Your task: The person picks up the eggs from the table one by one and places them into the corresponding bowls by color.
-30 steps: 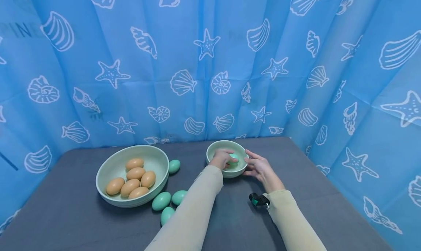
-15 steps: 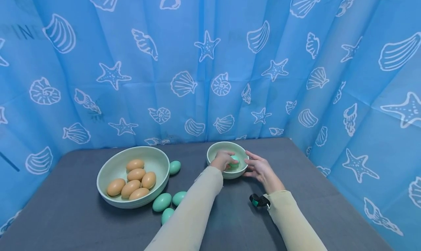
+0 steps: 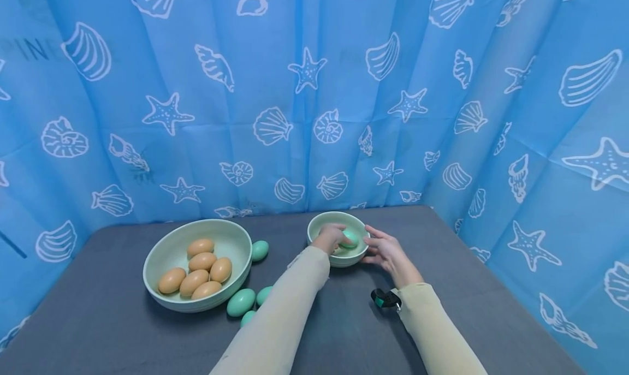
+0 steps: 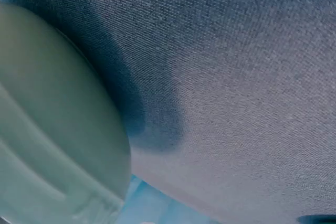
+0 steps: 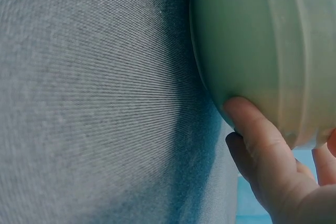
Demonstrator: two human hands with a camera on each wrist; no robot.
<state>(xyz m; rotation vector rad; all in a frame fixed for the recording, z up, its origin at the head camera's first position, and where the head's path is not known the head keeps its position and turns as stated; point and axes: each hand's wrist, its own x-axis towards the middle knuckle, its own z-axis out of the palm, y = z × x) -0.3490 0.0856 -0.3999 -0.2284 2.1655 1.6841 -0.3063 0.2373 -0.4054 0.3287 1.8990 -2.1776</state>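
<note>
Deep inside a small pale-green bowl [image 3: 344,262], my left hand [image 3: 330,238] has its fingers and thumb at a green egg [image 3: 350,238], pinching it. Part of the bowl's inside is hidden behind that hand. My right hand [image 3: 388,250] holds the bowl at its right side, fingers spread on the wall and rim. In the right wrist view, right-hand fingers [image 5: 262,140] press the bowl's outer wall [image 5: 236,40]. The left wrist view shows the bowl's side [image 4: 58,103] without the left hand.
A large pale-green bowl [image 3: 159,255] with several brown eggs [image 3: 194,282] stands at the left. Beside it on the grey table [image 3: 354,331] lie several green eggs [image 3: 241,302], some partly behind the left sleeve [image 3: 285,315]. A blue shell-patterned curtain [image 3: 304,146] hangs behind.
The left hand stays in the small bowl, shifting slightly with the green egg, and its forearm covers more of the loose green eggs. The right hand keeps its hold.
</note>
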